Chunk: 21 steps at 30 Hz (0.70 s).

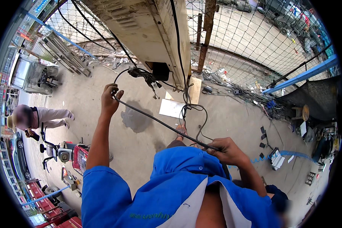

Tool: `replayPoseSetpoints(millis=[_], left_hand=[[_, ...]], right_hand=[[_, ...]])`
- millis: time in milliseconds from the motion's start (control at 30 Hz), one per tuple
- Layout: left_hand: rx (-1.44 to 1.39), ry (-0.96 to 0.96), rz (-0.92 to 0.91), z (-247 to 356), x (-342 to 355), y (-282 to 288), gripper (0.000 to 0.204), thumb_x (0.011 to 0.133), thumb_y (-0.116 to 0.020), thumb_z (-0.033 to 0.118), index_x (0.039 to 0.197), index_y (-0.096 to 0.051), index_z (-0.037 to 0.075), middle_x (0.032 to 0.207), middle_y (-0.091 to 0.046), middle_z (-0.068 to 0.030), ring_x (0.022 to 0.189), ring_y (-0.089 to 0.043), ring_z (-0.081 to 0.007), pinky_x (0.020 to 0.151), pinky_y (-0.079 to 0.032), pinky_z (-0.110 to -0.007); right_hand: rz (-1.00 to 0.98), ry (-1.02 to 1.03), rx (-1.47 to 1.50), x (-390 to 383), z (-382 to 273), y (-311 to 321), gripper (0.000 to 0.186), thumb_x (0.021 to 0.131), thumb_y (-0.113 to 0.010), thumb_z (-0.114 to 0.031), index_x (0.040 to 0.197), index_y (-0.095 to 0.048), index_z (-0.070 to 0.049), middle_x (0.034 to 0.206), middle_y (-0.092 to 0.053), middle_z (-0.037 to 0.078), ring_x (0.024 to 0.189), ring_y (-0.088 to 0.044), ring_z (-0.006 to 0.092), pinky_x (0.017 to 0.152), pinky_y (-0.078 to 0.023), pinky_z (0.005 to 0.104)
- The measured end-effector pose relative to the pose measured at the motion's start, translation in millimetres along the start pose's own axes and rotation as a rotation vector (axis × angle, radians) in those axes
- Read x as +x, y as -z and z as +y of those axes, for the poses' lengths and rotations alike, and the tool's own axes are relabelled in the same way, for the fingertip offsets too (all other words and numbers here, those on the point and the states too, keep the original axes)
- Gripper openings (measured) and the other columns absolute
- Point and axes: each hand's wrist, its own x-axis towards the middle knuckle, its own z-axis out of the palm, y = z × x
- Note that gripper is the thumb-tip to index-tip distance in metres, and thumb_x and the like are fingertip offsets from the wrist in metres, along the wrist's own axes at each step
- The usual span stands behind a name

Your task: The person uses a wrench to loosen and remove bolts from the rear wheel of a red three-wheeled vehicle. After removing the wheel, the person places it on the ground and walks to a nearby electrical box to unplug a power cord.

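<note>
A black cable [152, 117] stretches slantwise between my two hands. My left hand [112, 97] is raised at the left, its fingers closed round the cable, which bends beyond it toward the cabinet. Close to my body on the right, my right hand [227, 150] grips the same cable in a closed hold. Ahead stands a worn beige metal cabinet [167, 41] with a square dark opening in its lower part. Beside that opening hangs a tangled dark bundle of wires [142, 76]. More black cord [206, 114] loops down from the cabinet's base toward the ground.
A white sheet [171, 108] lies by the cabinet's foot, near a dark stain [136, 117]. Wire mesh fence [247, 34] runs behind. At left are a person in a hat [34, 117] and a parked motorbike [66, 154]. A blue coiled hose [298, 154] lies at right.
</note>
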Motion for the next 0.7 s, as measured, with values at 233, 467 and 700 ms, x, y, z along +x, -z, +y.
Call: replayPoseSetpoints(millis=[233,467,700], left_hand=[[-0.123,0.036,-0.037,-1,-15,8,0.024,0.079,-0.075,0.002,0.097,-0.061,-0.003,0.111,-0.060,-0.0120,0.097,-0.062,-0.0183,0.081,-0.054,-0.029],[-0.445,0.467,-0.402,-61,-3,-13,0.060,0.074,-0.065,0.008,0.131,-0.051,0.002,0.126,-0.057,-0.0165,0.118,-0.057,-0.0273,0.099,-0.046,-0.037],[0.232,0.219,-0.239,-32,48,-80,0.076,0.070,-0.081,0.045,0.131,-0.055,0.009,0.122,-0.061,-0.0151,0.128,-0.044,-0.0345,0.105,-0.035,-0.048]], right_hand=[[0.041,-0.018,0.056,-5,4,-7,0.017,0.085,-0.071,-0.013,0.097,-0.071,0.000,0.073,-0.063,0.012,0.066,-0.058,0.0213,0.061,-0.045,0.0332],[0.040,0.000,-0.003,15,-3,-9,0.020,0.080,-0.075,-0.012,0.097,-0.072,0.000,0.073,-0.063,0.012,0.064,-0.059,0.0212,0.059,-0.046,0.0335],[0.031,-0.085,-0.038,23,2,-25,0.021,0.078,-0.076,-0.011,0.098,-0.073,-0.004,0.081,-0.067,0.014,0.071,-0.063,0.0278,0.065,-0.049,0.0348]])
